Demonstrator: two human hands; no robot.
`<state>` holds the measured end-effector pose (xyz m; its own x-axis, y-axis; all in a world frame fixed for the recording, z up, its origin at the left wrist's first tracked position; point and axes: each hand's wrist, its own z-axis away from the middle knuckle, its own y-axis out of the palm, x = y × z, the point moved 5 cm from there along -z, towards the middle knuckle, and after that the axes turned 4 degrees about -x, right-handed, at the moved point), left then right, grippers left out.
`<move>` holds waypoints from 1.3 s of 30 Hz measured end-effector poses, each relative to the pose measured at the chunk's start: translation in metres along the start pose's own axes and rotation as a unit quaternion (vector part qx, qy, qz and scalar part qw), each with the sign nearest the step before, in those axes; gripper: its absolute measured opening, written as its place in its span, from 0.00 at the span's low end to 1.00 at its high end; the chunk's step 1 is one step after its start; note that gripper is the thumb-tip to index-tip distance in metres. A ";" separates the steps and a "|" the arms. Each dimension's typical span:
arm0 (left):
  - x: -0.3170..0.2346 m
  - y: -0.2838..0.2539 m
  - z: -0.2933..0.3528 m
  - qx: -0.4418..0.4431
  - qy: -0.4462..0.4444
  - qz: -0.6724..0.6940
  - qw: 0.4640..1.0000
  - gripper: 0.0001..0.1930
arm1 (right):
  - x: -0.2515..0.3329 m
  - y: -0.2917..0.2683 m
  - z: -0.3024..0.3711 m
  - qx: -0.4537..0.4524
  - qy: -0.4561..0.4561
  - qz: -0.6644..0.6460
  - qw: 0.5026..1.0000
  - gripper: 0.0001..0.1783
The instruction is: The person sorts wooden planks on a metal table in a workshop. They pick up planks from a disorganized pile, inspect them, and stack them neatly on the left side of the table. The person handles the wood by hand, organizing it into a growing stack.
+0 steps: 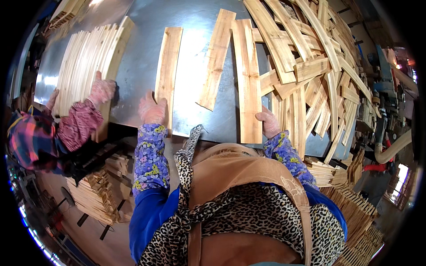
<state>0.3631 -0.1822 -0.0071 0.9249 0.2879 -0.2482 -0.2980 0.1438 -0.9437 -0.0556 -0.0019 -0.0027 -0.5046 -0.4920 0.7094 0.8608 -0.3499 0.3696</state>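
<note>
My left hand (153, 109), in a pale pinkish glove, is at the lower left edge of a narrow wooden board (170, 60), its fingers closed against it. On the right, my gloved right hand (268, 123) grips the near right edge of a wider board (246, 75); its thumb shows and the other fingers are partly hidden. Between these two lies a loose, slanted board (217, 60) that neither hand touches. All three rest on a shiny metal table (195, 84).
A jumbled heap of boards (310, 71) covers the table's right side. At left, a co-worker's gloved hands (102, 90) hold a row of upright boards (84, 64). Stacked wood (95, 195) stands below at left, with more stacks (350, 208) at lower right.
</note>
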 end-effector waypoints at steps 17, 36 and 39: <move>-0.069 -0.092 0.011 0.193 0.364 -0.156 0.898 0.30 | 0.192 0.113 -0.040 0.180 -0.146 0.694 0.681 0.28; -0.041 0.019 0.077 0.022 0.184 0.028 0.982 0.45 | 0.104 0.169 -0.170 -0.129 -0.150 0.732 0.652 0.58; -0.002 0.061 0.039 -0.049 0.192 0.069 0.978 0.49 | 0.107 0.166 -0.180 -0.147 -0.153 0.731 0.648 0.61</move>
<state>0.3339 -0.1375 -0.0552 0.9037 -0.0811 -0.4203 -0.4191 0.0323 -0.9074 0.0212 -0.2557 0.0261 0.9121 -0.3044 0.2745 0.3314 0.1534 -0.9309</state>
